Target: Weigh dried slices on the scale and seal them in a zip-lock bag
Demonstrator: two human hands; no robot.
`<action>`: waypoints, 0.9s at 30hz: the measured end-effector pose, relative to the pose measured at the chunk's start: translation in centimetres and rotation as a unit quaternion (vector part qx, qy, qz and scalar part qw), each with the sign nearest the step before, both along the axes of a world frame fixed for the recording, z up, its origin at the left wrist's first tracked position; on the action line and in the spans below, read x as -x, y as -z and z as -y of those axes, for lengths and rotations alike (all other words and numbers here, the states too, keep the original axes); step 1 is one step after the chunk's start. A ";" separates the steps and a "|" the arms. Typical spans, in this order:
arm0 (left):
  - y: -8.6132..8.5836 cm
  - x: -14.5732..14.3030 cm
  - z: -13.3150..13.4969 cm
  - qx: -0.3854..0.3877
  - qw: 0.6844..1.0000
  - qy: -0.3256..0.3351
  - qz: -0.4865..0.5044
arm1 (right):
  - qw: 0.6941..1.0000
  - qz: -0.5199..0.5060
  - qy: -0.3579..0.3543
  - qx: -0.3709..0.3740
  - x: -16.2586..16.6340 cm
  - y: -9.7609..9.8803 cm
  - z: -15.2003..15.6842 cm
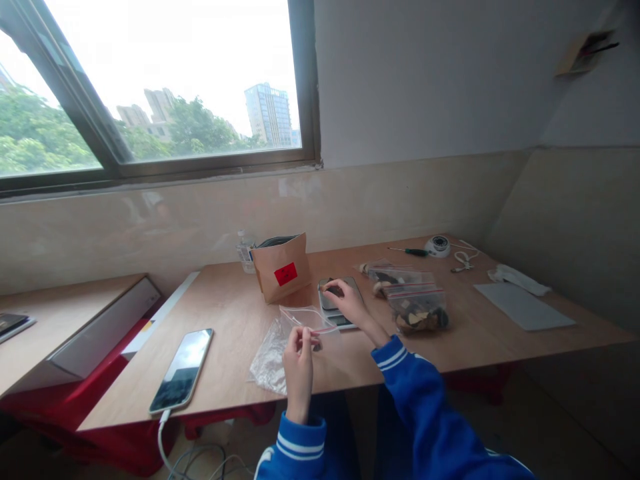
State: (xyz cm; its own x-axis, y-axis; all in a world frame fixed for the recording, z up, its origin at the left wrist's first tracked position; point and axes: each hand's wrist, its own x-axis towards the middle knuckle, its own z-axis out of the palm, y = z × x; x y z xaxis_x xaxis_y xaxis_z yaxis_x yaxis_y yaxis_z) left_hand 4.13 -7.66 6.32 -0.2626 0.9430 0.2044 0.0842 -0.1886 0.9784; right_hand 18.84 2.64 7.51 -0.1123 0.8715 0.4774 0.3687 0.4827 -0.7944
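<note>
Clear plastic zip bag point(280, 347) held open at its mouth in pinched left hand point(299, 357) on wooden tabletop point(235, 313); right hand point(347, 300) closed on dark piece over scale point(335, 303). Filling step, seemingly; next, carrying piece into bag mouth.

The right hand point(350, 301) covers much of the small scale point(339, 303), so its platform and the dark bits under the fingers cannot be made out. The display is too small to read. The contents of the filled zip bags point(415, 303) are too small to identify. The phone point(182, 370) cable runs off the bottom edge. Both forearms are cut off there too.
</note>
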 end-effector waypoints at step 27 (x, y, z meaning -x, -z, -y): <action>0.7 0.1 -0.2 0.017 0.998 0.048 -0.022 | 0.994 0.058 -0.072 0.063 3.8 -6.1 4.8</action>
